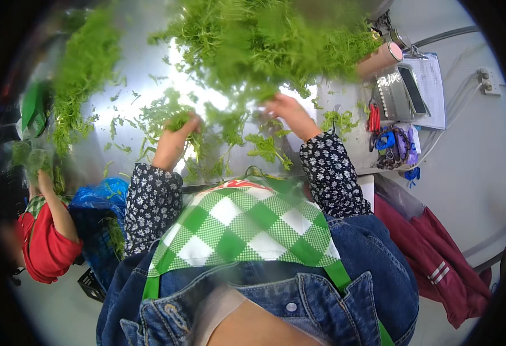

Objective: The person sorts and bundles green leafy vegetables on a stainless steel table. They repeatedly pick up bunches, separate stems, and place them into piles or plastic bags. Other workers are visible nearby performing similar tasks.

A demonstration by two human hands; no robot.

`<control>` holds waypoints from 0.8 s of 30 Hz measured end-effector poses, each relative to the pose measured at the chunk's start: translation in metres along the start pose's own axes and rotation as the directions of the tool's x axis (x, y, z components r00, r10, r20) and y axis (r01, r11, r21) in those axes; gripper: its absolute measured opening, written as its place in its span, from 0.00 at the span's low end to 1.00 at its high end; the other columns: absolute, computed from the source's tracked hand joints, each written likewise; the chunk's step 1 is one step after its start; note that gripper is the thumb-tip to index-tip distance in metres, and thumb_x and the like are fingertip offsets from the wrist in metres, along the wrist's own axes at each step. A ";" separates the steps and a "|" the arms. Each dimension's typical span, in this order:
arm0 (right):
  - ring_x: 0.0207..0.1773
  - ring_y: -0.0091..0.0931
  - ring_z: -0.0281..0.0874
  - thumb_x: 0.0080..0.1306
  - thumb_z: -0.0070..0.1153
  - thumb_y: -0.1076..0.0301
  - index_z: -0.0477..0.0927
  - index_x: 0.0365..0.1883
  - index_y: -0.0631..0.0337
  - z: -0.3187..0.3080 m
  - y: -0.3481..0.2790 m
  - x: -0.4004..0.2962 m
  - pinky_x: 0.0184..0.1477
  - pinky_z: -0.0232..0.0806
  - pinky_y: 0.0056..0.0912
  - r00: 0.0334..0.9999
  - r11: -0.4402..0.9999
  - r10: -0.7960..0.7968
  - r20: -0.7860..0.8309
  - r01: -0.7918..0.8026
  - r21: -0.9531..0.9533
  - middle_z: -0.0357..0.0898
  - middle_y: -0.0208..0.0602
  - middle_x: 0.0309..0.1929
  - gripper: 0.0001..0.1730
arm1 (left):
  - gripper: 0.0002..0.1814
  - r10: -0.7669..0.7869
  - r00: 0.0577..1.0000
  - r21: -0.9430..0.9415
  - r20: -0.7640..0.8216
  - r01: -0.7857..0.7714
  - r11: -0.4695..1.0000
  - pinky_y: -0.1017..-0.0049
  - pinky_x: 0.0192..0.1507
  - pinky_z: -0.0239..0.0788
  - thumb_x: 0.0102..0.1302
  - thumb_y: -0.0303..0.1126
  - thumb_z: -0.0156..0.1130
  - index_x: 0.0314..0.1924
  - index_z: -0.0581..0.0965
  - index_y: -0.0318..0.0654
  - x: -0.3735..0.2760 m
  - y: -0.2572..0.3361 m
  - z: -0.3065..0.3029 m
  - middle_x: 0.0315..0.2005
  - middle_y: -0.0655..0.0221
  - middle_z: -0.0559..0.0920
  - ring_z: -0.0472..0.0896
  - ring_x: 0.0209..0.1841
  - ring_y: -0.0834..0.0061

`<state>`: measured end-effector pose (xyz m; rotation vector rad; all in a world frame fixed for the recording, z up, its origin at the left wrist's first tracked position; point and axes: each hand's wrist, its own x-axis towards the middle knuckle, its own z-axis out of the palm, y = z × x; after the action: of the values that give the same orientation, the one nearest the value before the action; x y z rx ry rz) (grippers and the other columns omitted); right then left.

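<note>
My left hand is closed around a small bunch of leafy greens, with feathery leaves spilling out past the thumb. To the right, my right hand reaches to the near edge of a large heap of leafy greens. Its fingertips are blurred among the leaves, so whether they pinch a stem is unclear. Loose sprigs lie on the shiny metal table between and below my hands. Another small sprig rests just right of my right wrist.
A second pile of greens lies left. Beyond it, a co-worker in red handles greens. A blue crate with a blue bag stands at my left. At right are a pink bottle, a phone, red-handled snips and a clipboard.
</note>
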<state>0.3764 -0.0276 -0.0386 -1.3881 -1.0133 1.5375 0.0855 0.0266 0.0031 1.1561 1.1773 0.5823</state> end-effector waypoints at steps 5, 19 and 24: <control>0.41 0.36 0.76 0.56 0.60 0.63 0.72 0.49 0.67 0.011 0.046 -0.025 0.44 0.68 0.35 0.995 0.818 -0.039 -0.087 -0.018 -0.574 0.77 0.48 0.42 0.25 | 0.10 0.024 0.999 -0.014 0.028 -0.024 1.000 0.80 0.36 0.65 0.64 0.30 0.57 0.42 0.77 0.34 -0.002 -0.003 0.002 0.28 0.71 0.79 0.75 0.31 0.80; 0.35 0.17 0.73 0.67 0.51 0.63 0.75 0.39 0.62 0.027 0.012 -0.064 0.40 0.65 0.21 0.996 0.984 0.081 0.031 -0.085 0.159 0.78 0.26 0.34 0.10 | 0.13 -0.002 0.999 -0.020 0.038 0.002 1.000 0.80 0.41 0.65 0.62 0.34 0.60 0.43 0.76 0.34 -0.016 0.005 -0.001 0.29 0.70 0.79 0.75 0.34 0.80; 0.38 0.16 0.73 0.66 0.52 0.67 0.76 0.42 0.63 0.052 0.013 -0.054 0.41 0.65 0.19 0.984 0.972 0.016 0.175 -0.056 0.228 0.78 0.27 0.35 0.11 | 0.18 -0.092 0.974 0.065 0.209 0.080 0.995 0.77 0.48 0.66 0.62 0.35 0.62 0.49 0.76 0.34 -0.024 0.007 0.038 0.41 0.68 0.81 0.76 0.43 0.77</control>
<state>0.3276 -0.0851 -0.0283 -1.1321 -0.8796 1.7662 0.1140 -0.0061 0.0169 1.1777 1.0598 0.3529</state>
